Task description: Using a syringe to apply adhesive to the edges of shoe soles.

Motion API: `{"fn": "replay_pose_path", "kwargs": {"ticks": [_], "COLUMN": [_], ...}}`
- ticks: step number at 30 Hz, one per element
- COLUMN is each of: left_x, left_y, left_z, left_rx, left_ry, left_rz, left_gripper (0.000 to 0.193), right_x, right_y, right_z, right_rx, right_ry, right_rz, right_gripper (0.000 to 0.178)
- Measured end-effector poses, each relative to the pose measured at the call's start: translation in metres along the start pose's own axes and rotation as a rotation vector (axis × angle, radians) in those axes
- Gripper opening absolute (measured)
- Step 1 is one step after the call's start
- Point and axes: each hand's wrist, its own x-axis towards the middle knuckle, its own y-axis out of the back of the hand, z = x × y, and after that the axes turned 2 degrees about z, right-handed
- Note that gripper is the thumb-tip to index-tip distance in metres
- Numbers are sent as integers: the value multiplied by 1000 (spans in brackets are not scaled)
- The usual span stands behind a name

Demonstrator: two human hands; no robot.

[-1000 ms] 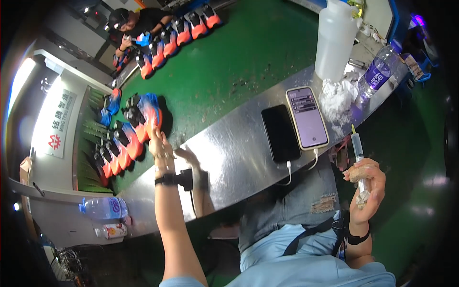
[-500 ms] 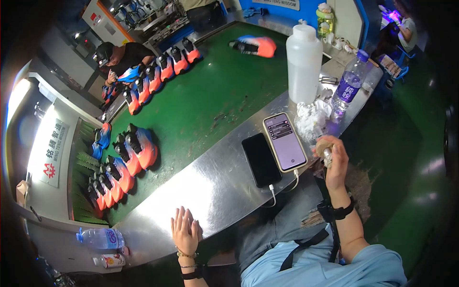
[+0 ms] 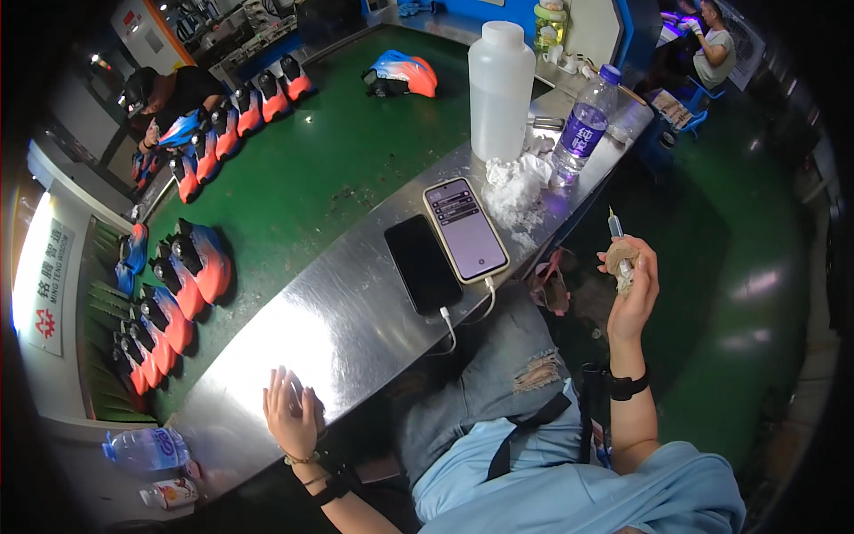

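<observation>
My left hand [image 3: 292,418] rests on the bare metal edge of the workbench [image 3: 276,343], its fingers stretched out and holding nothing. Off the right side of the bench, over the floor, my right hand [image 3: 639,289] is closed round a slim syringe-like tool [image 3: 616,226] with a thin needle tip pointing up. The same hand grips a tan, rounded lump [image 3: 619,258], perhaps a pad or wad; its kind is unclear. Nearest to that hand on the bench is crumpled white tissue [image 3: 516,189]. A black phone [image 3: 422,264] and a lit phone [image 3: 466,229] lie side by side, each with a white cable.
Orange-and-blue sneakers line the green surface [image 3: 294,169] in rows; a single sneaker [image 3: 405,73] lies farther off. A large white bottle [image 3: 501,93] and a water bottle [image 3: 584,129] stand at right. Bottles [image 3: 147,449] lie at lower left. A co-worker [image 3: 169,93] handles a shoe.
The whole view has shifted, so the bench appears farther left. My right hand has moved out from the bench edge, and the needle-tipped tool now shows. My left hand stays on the metal.
</observation>
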Motion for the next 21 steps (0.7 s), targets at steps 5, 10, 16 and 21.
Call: {"fn": "replay_pose_path", "kwargs": {"ticks": [5, 10, 16, 21], "left_x": [0, -3, 0, -1], "left_y": [-1, 0, -1, -2], "left_z": [1, -1, 0, 2], "left_rx": [-45, -23, -13, 21], "left_ry": [16, 9, -6, -6], "left_rz": [6, 14, 27, 51], "left_gripper": [32, 32, 34, 30], "right_x": [-8, -9, -11, -11], "right_y": [-2, -10, -7, -1], "right_z": [-8, -18, -19, -13], "right_rx": [-24, -54, -141, -135], "right_ry": [17, 68, 92, 54], "right_rz": [27, -25, -45, -44], "right_gripper": [30, 29, 28, 28]}}
